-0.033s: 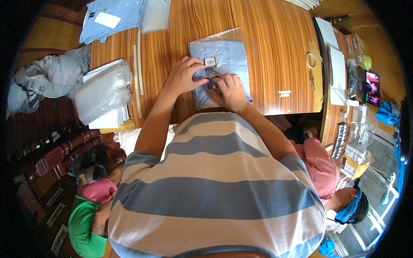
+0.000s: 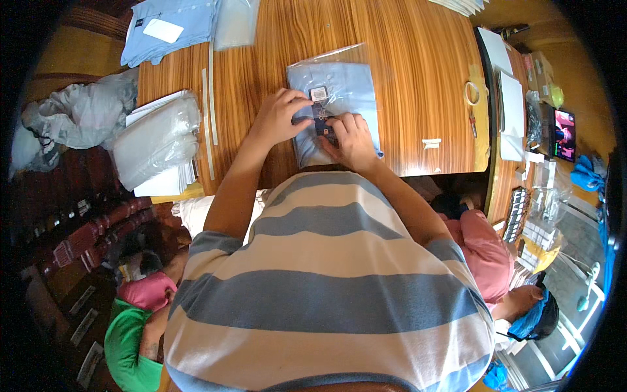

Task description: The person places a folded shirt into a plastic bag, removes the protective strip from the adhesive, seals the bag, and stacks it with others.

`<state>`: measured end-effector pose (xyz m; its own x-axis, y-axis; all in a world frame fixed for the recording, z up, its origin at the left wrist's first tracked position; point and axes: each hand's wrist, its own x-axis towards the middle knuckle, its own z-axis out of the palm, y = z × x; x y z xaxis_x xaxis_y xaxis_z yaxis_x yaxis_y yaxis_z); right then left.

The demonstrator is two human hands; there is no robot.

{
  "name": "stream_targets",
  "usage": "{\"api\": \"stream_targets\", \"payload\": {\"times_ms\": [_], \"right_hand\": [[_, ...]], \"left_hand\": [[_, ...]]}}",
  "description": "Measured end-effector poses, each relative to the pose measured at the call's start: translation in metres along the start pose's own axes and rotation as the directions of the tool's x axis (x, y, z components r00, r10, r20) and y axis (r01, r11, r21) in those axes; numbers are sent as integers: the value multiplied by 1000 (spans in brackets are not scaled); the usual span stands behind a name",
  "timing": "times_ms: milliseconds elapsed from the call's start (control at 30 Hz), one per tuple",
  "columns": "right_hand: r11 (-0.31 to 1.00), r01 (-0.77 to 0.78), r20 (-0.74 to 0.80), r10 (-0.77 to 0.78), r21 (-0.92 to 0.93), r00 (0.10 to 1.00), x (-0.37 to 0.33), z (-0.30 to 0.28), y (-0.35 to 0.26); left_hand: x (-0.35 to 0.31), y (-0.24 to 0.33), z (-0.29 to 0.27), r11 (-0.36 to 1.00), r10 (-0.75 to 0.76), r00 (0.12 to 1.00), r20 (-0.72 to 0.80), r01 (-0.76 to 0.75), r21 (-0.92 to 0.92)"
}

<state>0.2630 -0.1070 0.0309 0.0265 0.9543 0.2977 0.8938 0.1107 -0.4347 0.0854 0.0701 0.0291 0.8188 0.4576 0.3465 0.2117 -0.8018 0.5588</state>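
A folded light blue garment (image 2: 358, 75) lies on the wooden table inside a clear plastic bag (image 2: 349, 53). On its left part is a dark hang tag (image 2: 320, 119) with a white label (image 2: 318, 94) at its far end. My left hand (image 2: 279, 117) rests at the left edge of the garment, thumb and forefinger apart, their tips at the tag's side. My right hand (image 2: 356, 140) is bent over the near part of the tag. Its fingers are curved and its thumb stands apart, beside the tag's near end.
Clear plastic bags (image 2: 160, 140) are stacked at the left table edge. More blue garments (image 2: 173, 26) lie at the far left. Tape (image 2: 471, 93) and a cutter (image 2: 473, 123) lie on the right. Two people sit nearby, in green (image 2: 134, 346) at left and pink (image 2: 486, 255) at right.
The fingers of my right hand have shifted slightly to the right, showing more of the tag. My left hand has barely moved.
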Motion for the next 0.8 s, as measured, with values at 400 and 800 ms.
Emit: {"api": "stream_targets", "payload": {"times_ms": [400,800], "right_hand": [[981,-177,-267,149,-82,952,20,-3,22],[713,-495,60,541,496,839,-21,-17,110]], "left_hand": [[-20,4,15,994,-101,974,-202,93,-51],[-41,4,32,574,-783,621,-25,706,-414]]}}
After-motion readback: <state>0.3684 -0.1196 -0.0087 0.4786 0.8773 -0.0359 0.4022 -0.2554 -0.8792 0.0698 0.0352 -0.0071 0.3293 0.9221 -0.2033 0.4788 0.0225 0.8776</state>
